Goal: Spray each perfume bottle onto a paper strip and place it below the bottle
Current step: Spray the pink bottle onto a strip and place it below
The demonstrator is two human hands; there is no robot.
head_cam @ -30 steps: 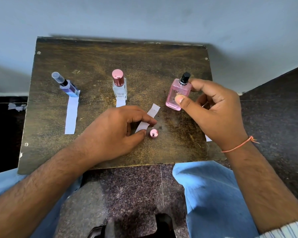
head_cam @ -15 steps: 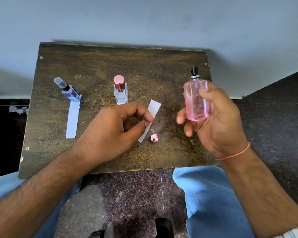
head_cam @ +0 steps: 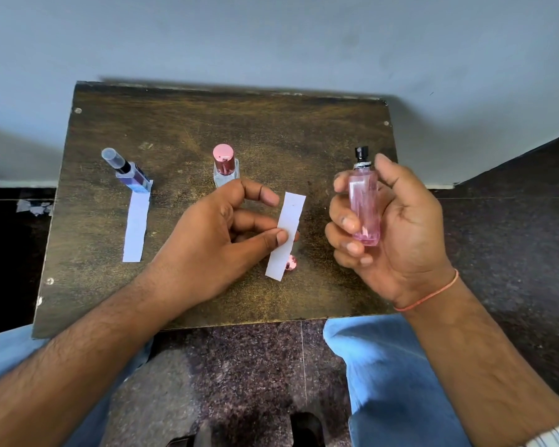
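- Counter (head_cam: 271, 124): dark, worn wooden board with screws at the corners, set against a pale grey wall; speckled stone floor below it.
- Pink perfume bottle (head_cam: 363, 208): clear glass with pink liquid, black spray nozzle bare, upright, raised off the counter at the right side.
- Right hand (head_cam: 391, 233): grip closed round the pink perfume bottle, fingers across its front, thumb by the neck just beside the nozzle; orange thread on the wrist.
- Held paper strip (head_cam: 286, 235): white, slightly tilted, top end leaning right, just left of the pink perfume bottle and apart from it.
- Left hand (head_cam: 220, 240): grip narrow, thumb and fingers pinching the held paper strip near its middle; index finger loose above.
- Pink cap (head_cam: 291, 263): small, shiny, on the counter, partly hidden behind the strip's lower end.
- Clear bottle (head_cam: 225, 167): rose metallic cap on, standing at centre rear, base hidden by the left hand.
- Blue bottle (head_cam: 131, 175): slim, clear cap on, standing at the left.
- Flat paper strip (head_cam: 135, 227): white, lying on the counter directly below the blue bottle, top end touching its base.
- Knees: light blue trousers at the counter's near edge.
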